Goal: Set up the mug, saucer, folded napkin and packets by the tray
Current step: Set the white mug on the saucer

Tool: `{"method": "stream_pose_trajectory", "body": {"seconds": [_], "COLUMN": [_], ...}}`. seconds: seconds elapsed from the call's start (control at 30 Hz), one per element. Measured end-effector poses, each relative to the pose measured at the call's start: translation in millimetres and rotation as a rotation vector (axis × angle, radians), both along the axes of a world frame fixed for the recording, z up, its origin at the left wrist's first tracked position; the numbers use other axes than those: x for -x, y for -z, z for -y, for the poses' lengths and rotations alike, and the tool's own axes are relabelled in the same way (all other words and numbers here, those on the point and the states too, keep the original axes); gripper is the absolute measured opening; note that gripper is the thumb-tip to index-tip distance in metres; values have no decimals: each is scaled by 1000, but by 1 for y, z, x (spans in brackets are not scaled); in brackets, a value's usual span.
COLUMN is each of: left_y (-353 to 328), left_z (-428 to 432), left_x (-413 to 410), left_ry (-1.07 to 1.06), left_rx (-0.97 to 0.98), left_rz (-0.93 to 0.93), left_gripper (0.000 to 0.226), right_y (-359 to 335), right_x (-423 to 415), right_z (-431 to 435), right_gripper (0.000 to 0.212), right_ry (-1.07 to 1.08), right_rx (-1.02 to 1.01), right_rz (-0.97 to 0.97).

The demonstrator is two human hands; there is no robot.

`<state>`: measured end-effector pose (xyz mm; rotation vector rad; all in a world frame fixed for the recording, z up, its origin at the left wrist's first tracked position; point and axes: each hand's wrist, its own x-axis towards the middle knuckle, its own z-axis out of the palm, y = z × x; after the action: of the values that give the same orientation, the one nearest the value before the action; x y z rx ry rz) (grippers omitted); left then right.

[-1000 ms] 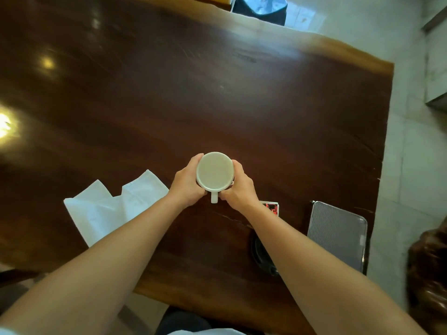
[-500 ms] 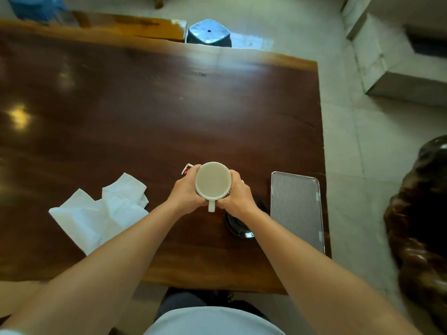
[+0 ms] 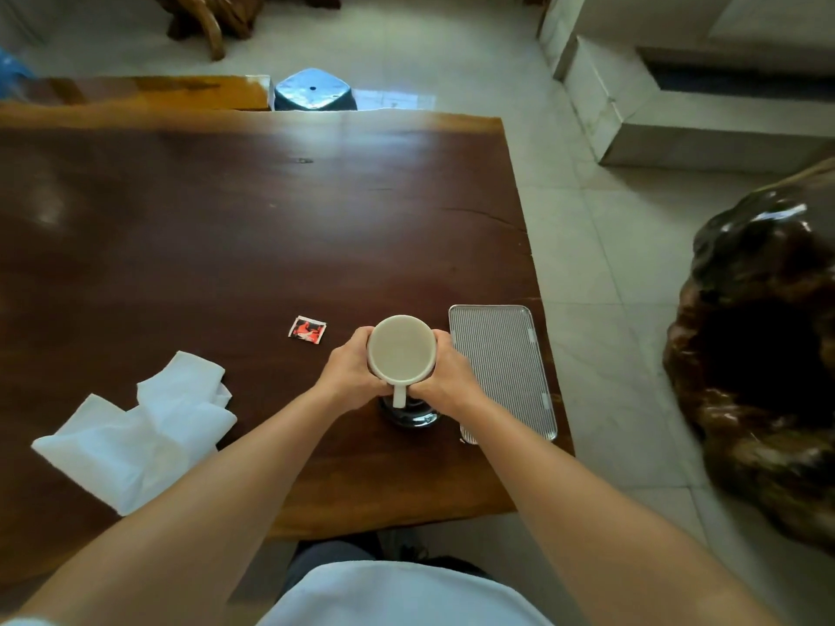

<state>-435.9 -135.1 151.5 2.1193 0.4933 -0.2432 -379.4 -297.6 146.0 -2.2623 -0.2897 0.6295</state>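
I hold a white mug [image 3: 401, 350] between both hands, its handle pointing toward me. My left hand [image 3: 350, 375] wraps its left side and my right hand [image 3: 447, 377] its right side. Under the mug, mostly hidden, a dark saucer [image 3: 409, 415] rests on the table. A ribbed silver tray [image 3: 501, 368] lies just right of my right hand. A red and white packet [image 3: 307, 329] lies on the wood to the left of the mug. A crumpled white napkin [image 3: 140, 426] is spread farther left, near the front edge.
The dark wooden table [image 3: 226, 228] ends just right of the tray and close to my body. A blue stool [image 3: 313, 89] stands past the far edge. A large dark carved wooden piece [image 3: 763, 345] sits on the tiled floor at right.
The mug and both hands have moved right, ending over the saucer beside the tray. The packet, earlier hidden by my hands, now lies uncovered to the left. My view has tilted upward.
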Motion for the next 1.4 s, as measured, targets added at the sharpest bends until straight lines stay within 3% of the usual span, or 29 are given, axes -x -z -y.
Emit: {"method": "stream_pose_trajectory", "body": {"seconds": [0.37,0.87,1.4], "left_y": [7,63,107], "left_z": [23,35,32], "left_x": [-3,12,-5], "left_ry": [53,11,-102], "left_rx": [45,96,103], "left_rz": [-20,-167,-153], "left_gripper": [90,82,82], "right_y": [11,64,108], "right_x": [2,11,-12], "right_z": [26,31,16], "right_gripper": [79,85,82], "right_ry": [31,-44,-13], "right_rx": [5,63,78], "right_rz": [-28,-187,-165]}}
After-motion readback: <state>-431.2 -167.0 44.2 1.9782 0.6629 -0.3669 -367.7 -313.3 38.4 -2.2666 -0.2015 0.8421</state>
